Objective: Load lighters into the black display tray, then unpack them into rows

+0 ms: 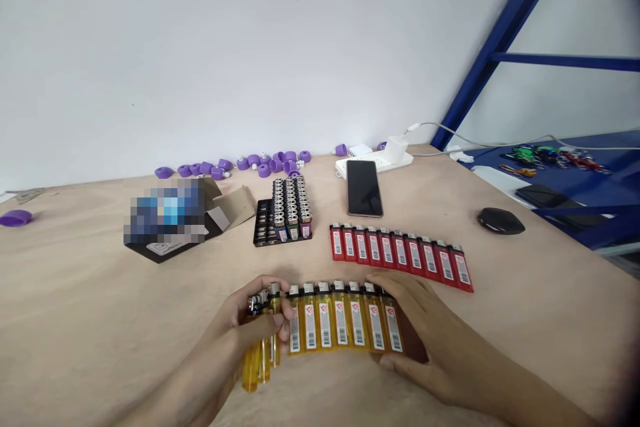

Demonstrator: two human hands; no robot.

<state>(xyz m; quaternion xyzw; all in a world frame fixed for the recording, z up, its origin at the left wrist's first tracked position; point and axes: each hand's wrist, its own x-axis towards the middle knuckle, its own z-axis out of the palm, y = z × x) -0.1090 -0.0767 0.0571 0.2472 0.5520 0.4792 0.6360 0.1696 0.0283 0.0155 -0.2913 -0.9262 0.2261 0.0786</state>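
Note:
A row of yellow disposable lighters (340,320) lies on the wooden table (100,293) right in front of me, with white labels facing up. My left hand (255,323) grips a small bunch of yellow lighters (260,360) at the row's left end, tilted with their metal heads up. My right hand (413,330) cups the row's right end, with the thumb along the top. A second row of red lighters (400,257) lies farther away, apart from both hands.
A black tray (265,232) holds upright lighters in rows. Behind are a black phone (365,188), a white power strip (375,165), scattered purple caps (265,163) and a blurred box (170,220). A black oval object (501,221) sits right, near a blue metal frame (500,33).

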